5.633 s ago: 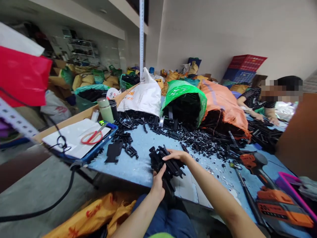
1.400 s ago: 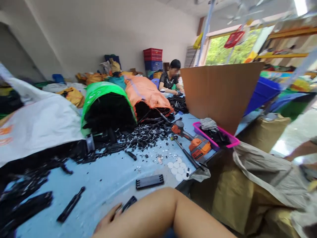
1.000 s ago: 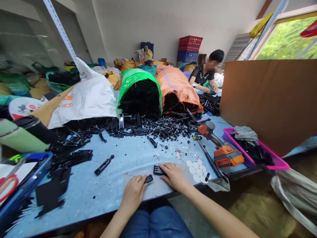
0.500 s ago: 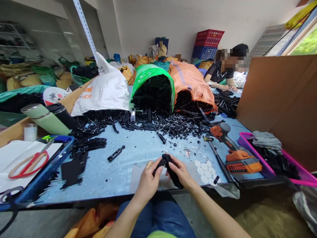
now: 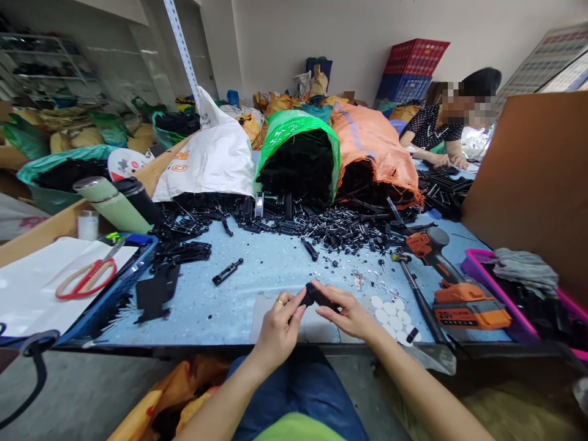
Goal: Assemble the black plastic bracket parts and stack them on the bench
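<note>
Between my two hands, above the near edge of the blue table (image 5: 271, 263), is a black plastic part (image 5: 314, 295) with a rounded end. My left hand (image 5: 281, 323) closes on its left side, thumb and fingertips pinching near that end. Gripping it from the right, my right hand (image 5: 346, 311) covers much of its length. A grey sheet (image 5: 266, 315) lies below them. To the right are several white discs (image 5: 388, 313). Farther off, loose black parts and screws (image 5: 351, 229) form a heap. A single black link-shaped part (image 5: 228, 272) lies to the left.
An orange cordless drill (image 5: 468, 303) and a hammer (image 5: 420, 300) lie on the right, beside a pink basket (image 5: 487, 278). White, green (image 5: 298, 122) and orange sacks line the back. Red scissors (image 5: 87, 278) rest at left. A co-worker (image 5: 441, 128) works behind a cardboard sheet (image 5: 519, 165).
The camera view has shifted, so the scene sits farther right. The black part has turned in my hands, from hanging down toward me to lying more level beneath my right fingers.
</note>
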A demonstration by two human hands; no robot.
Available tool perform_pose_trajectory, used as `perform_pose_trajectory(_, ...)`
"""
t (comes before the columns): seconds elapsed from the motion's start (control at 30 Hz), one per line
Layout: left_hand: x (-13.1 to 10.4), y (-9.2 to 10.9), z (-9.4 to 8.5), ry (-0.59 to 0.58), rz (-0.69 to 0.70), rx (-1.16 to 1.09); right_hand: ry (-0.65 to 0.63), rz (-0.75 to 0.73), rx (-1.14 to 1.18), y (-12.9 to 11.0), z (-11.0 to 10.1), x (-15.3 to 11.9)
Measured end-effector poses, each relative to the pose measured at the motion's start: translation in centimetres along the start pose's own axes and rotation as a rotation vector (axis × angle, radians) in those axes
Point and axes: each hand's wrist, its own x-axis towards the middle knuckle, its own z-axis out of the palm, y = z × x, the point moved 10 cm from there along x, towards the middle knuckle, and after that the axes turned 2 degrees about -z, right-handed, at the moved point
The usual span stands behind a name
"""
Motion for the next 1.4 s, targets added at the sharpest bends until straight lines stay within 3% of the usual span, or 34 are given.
perform_pose_trajectory(0.07,0.2,0.5,0.4,-0.016,0.051,0.004,-0.051,-0.042,-0.029,-0.8,0.6,0.1)
perform_pose_trajectory(0.1,0.2,0.7,0.3,0.026,0.052,-0.001,-0.017,-0.035,-0.021,-1.0,0.6,0.2)
perform_pose_trajectory(0.23,-0.2,0.7,-1.1,0.328,0.006,-0.045,0.309,0.055,0.088,-1.0,0.4,-0.3)
perform_pose_trajectory(0.3,0.0,0.8,-1.0,0.293,0.021,-0.039,0.337,0.066,0.12,-0.9,1.4,-0.5)
perform_pose_trajectory(0.4,0.9,0.1,-0.7,0.149,0.041,-0.023,0.296,0.087,0.151,0.0,2.7,-0.6)
perform_pose_trajectory(0.47,1.2,-0.9,-0.7,0.12,0.026,-0.024,0.293,0.126,0.169,1.0,3.0,-0.6)
perform_pose_trajectory(0.53,1.0,-2.3,-0.3,0.135,-0.025,-0.015,0.258,0.166,0.17,2.0,3.2,-0.3)
perform_pose_trajectory(0.67,-0.5,-5.8,0.4,0.239,-0.235,0.15,-0.023,0.176,-0.007,4.0,3.5,1.7)
perform_pose_trajectory(0.73,-0.7,-6.2,0.9,0.186,-0.246,0.313,-0.063,0.203,-0.166,6.3,1.3,3.1)
perform_pose_trajectory(0.87,0.5,-3.5,5.4,-0.337,0.121,0.498,0.034,0.366,-0.635,13.0,-7.6,7.0)
perform_pose_trajectory(0.93,0.8,-2.9,6.6,-0.511,0.215,0.553,0.085,0.476,-0.866,16.3,-12.8,8.7)
perform_pose_trajectory(1.03,1.9,-3.5,6.1,-0.494,0.176,0.692,0.152,0.6,-1.0,20.5,-19.7,10.4)
perform_pose_trajectory(1.13,2.3,-4.3,5.2,-0.409,0.158,0.808,0.142,0.673,-1.066,23.9,-24.0,11.1)
perform_pose_trajectory(1.27,2.1,-5.0,4.9,-0.364,0.169,0.892,0.075,0.671,-1.093,26.7,-25.4,11.8)
perform_pose_trajectory(1.4,2.2,-5.3,5.1,-0.361,0.108,0.885,0.095,0.601,-1.116,25.7,-25.8,11.9)
